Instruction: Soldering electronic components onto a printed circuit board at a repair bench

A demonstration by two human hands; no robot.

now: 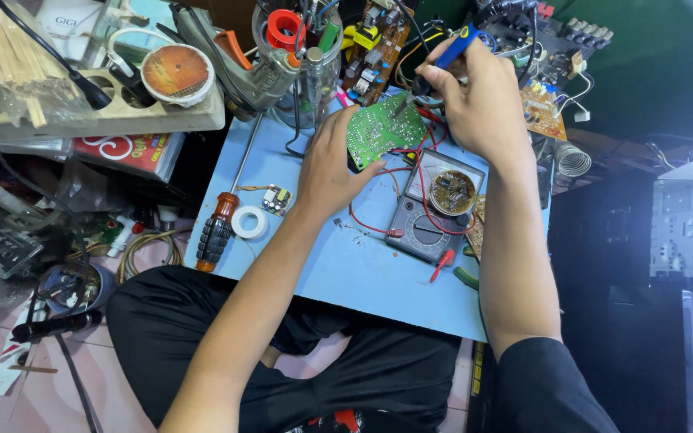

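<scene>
I observed the left hand [329, 164] laid flat on the pale blue rectangular work board [338, 265], its fingers spread and open, the fingertips pressing the near left edge of the green printed circuit board [380, 127] that lay solder side up at the far middle of the board. The right hand [479, 104] was closed around a blue-handled soldering iron [452, 50], its tip pointing down at the circuit board's far right area. Just right of the left hand sat a grey analogue multimeter [435, 212] with red test leads [378, 224] looping beside it. To the near left lay an orange-and-black-handled screwdriver [216, 232] beside a white tape roll [249, 222].
</scene>
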